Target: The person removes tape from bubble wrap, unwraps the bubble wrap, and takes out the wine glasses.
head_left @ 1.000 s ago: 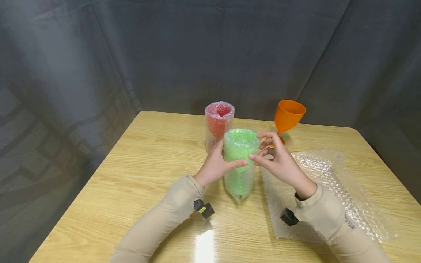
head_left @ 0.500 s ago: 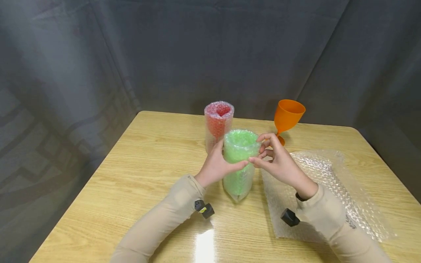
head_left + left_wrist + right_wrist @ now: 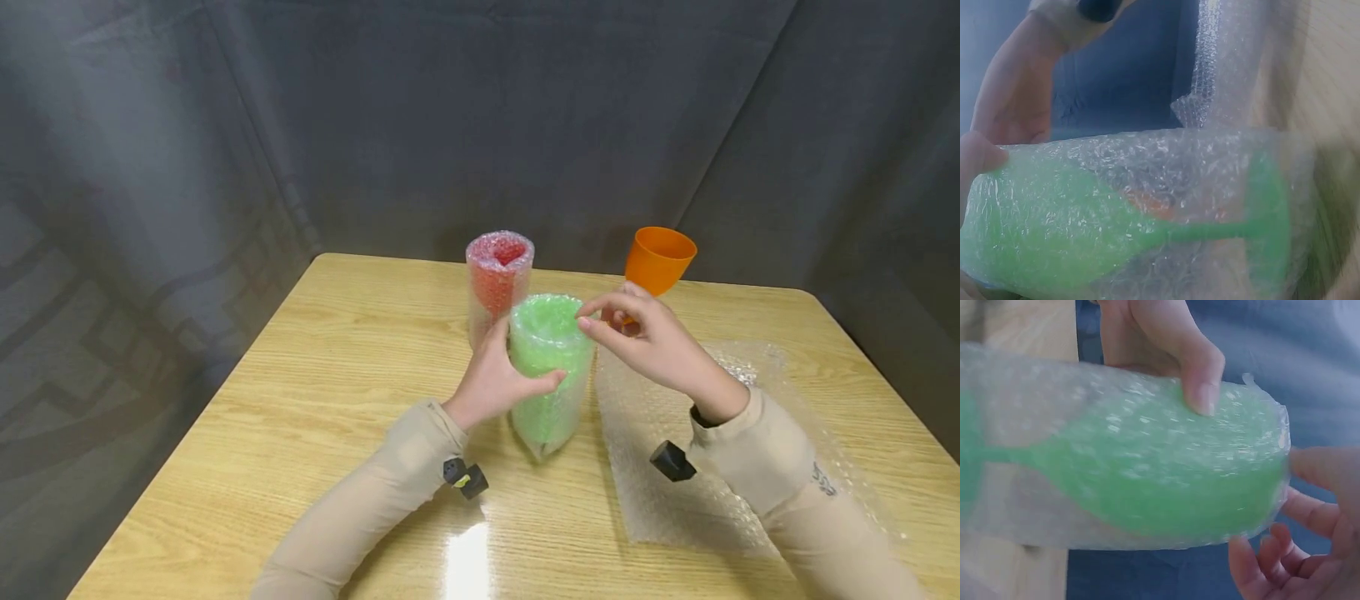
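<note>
A green goblet [image 3: 1210, 231] stands wrapped in a tube of clear bubble wrap [image 3: 551, 425]; its stem and foot show through in the left wrist view. My left hand [image 3: 495, 379] grips the wrapped goblet from the left, the thumb across its front. At the tube's top right rim, my right hand [image 3: 645, 337] pinches the edge of the wrap between thumb and forefinger, its other fingers curled. Behind stands a red goblet [image 3: 495, 287], also in bubble wrap. An unwrapped orange goblet [image 3: 660, 260] is at the back right, its stem partly hidden by my right hand.
A flat sheet of bubble wrap [image 3: 660, 492] lies on the wooden table [image 3: 360, 350] under my right forearm. Dark grey cloth [image 3: 480, 125] hangs behind the table and along both sides.
My right hand has shifted up and right, from the tube's side to its top rim. My left hand keeps its grip; the wrapped green goblet has barely moved.
</note>
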A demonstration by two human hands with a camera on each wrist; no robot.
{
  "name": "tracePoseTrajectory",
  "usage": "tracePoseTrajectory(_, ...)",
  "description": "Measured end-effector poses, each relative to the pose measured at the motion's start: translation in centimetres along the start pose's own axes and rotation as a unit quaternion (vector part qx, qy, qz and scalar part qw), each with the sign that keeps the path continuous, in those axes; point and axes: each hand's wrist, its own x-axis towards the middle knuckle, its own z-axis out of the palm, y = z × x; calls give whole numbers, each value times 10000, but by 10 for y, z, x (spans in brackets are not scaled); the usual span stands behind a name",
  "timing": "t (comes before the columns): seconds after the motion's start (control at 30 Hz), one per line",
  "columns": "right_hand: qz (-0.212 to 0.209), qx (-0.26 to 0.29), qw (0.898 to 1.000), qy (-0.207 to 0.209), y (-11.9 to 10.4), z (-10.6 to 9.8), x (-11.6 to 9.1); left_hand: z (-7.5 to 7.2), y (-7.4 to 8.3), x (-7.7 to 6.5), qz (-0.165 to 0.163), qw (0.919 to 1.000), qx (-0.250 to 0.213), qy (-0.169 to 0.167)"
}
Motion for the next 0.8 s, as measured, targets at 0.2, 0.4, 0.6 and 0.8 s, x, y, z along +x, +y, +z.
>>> tracePoseTrajectory(0.2, 242, -516, 9969, -541, -5, -3, 16, 4, 2, -4, 131, 9993, 335, -36)
tracePoseTrajectory(0.4, 453, -856, 9897, -1054, -6, -4, 23, 9, 4, -5, 262, 9973, 689, 44)
tracePoseTrajectory(0.6, 581, -1009, 9831, -1416, -11, -5, 24, 11, 5, -6, 366, 9960, 809, 81)
tracePoseTrajectory(0.8, 551, -1319, 9775, -1549, -14, -4, 22, 13, 7, -8, 237, 9957, 899, 50)
